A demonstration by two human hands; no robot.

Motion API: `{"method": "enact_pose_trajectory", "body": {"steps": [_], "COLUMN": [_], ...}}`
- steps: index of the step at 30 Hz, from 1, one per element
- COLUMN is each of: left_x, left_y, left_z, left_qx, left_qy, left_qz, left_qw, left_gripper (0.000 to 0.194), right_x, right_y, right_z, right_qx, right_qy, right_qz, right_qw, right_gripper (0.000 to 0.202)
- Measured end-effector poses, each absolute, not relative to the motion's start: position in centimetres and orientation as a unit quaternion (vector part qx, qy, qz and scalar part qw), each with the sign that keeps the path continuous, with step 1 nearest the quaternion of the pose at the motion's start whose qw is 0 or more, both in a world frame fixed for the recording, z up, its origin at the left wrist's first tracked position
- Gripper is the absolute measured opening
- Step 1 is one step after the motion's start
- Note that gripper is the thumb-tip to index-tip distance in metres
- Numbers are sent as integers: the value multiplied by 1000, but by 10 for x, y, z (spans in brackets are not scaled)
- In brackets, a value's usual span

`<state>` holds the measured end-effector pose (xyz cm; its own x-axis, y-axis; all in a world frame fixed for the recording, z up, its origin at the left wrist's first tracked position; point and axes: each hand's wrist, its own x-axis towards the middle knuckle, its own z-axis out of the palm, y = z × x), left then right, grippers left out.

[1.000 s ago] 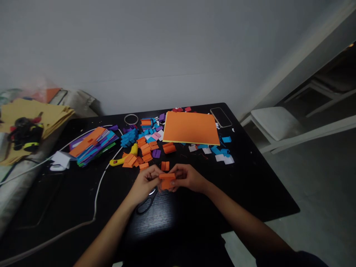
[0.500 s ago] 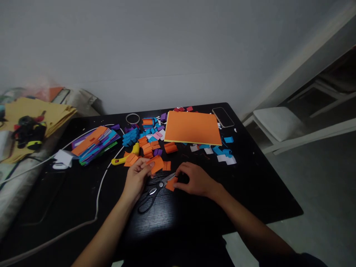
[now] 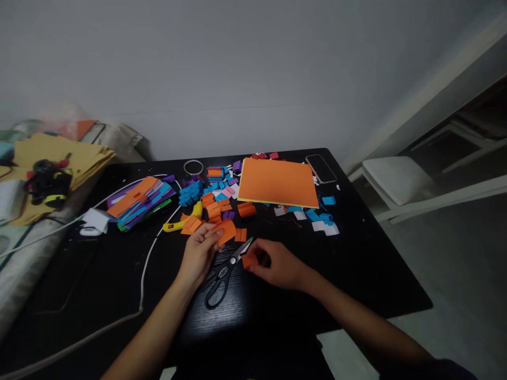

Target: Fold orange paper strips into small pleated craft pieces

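Note:
My left hand (image 3: 201,249) pinches an orange paper piece (image 3: 226,231) between thumb and fingers, just over the table. In my right hand (image 3: 276,262) is a smaller orange paper piece (image 3: 249,260), held by the fingertips. Black-handled scissors (image 3: 224,272) lie on the table between both hands, blades pointing away to the right and slightly apart. Past my left fingers lies another small orange paper piece (image 3: 241,235). A yellow glue gun (image 3: 185,220) rests left of the left hand, partly covered by folded orange papers (image 3: 192,225).
Folded paper pieces in several colours (image 3: 214,206) spread behind my hands. Orange sheets (image 3: 279,182) lie at the back, beside a phone (image 3: 321,169). A stack of coloured papers (image 3: 141,202), a white cable (image 3: 143,274) and a tape ring (image 3: 193,167) occupy the left side.
My right hand has lifted the small orange piece off the scissor blades and tilted it. The scissors have turned slightly. The left hand keeps its orange piece.

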<state>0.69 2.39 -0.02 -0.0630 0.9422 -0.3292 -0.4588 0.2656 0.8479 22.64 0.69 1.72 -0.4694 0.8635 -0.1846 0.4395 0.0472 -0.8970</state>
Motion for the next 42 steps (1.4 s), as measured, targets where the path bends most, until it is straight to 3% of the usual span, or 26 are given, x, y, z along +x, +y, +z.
{"method": "enact_pose_trajectory", "body": {"steps": [3,14,18,24,42], "left_x": [8,11,13,12,10], "left_y": [23,16,14,16,21], "left_z": [2,4,0,-3,-8], "left_qx": [252,325,351,372,427], "left_qy": [468,444,442,456,506], "left_qz": [544,480,450,439,454], "left_qw": [649,684,692,679,596], "left_gripper": [40,34,28,28,40], "right_x": [231,216,214,216,210], "right_y": [23,36,36,36,24], "right_z": [18,-19,-24,-21,-8], "right_qx": [-479,-507,-499,-494,-452], "right_qy": [-600,-488,-463,-463,-505], "right_qz": [577,552,548,550,568], "right_qw": [276,446,486,489,467], "right_gripper": [7,32,27,15,17]}}
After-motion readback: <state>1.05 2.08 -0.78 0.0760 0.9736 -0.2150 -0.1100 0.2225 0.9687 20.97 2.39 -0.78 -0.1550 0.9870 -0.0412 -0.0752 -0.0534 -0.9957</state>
